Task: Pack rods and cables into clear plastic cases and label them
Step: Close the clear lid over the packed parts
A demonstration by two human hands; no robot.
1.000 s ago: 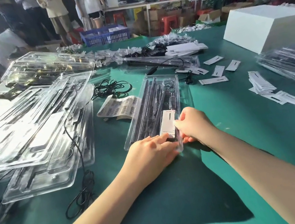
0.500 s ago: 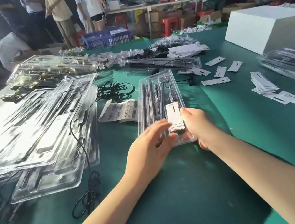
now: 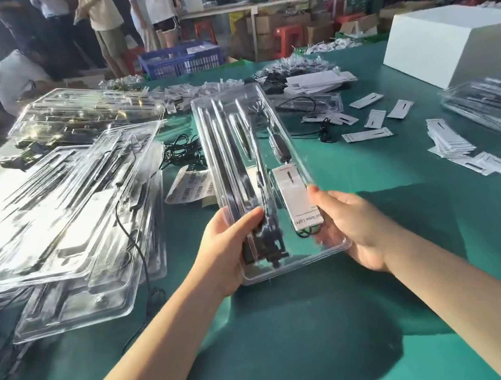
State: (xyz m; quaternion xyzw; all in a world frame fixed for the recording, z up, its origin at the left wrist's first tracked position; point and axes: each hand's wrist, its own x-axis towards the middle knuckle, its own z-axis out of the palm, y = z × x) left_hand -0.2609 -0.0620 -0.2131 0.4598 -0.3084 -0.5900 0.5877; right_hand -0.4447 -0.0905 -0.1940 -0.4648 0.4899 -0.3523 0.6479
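A wide table covered in smooth green cloth [image 3: 299, 331] fills most of the room in front of the person. Far off to the right of the hands sits a big white box [image 3: 457, 45] with flat sides and sharp corners. To the left of the hands lies a tall, messy heap of shiny clear plastic trays [image 3: 59, 222], all long and flat, with black cables hanging out of them.

In the middle, both hands hold up a long clear plastic case [image 3: 261, 181] with rounded corners. It is lifted off the cloth and tilts away from the person, its far end pointing up the table. The left hand [image 3: 230, 253] grips the near left corner, with the thumb on top and the fingers under the see-through plastic. The right hand [image 3: 355, 228] grips the near right corner the same way, thumb pressed on top.

Inside the case, thin dark rods [image 3: 232, 166] lie side by side in long grooves, running away from the grip. A thin black cable [image 3: 278, 148] with a small oval lump on it lies next to them. Just beside the right thumb, a white paper label card [image 3: 296, 195] with tiny print rests inside the case.

Past the grip, to the right, small white paper cards [image 3: 373, 118] lie scattered flat on the cloth. Just left of the case lies a sheet of barcode stickers [image 3: 189, 188].
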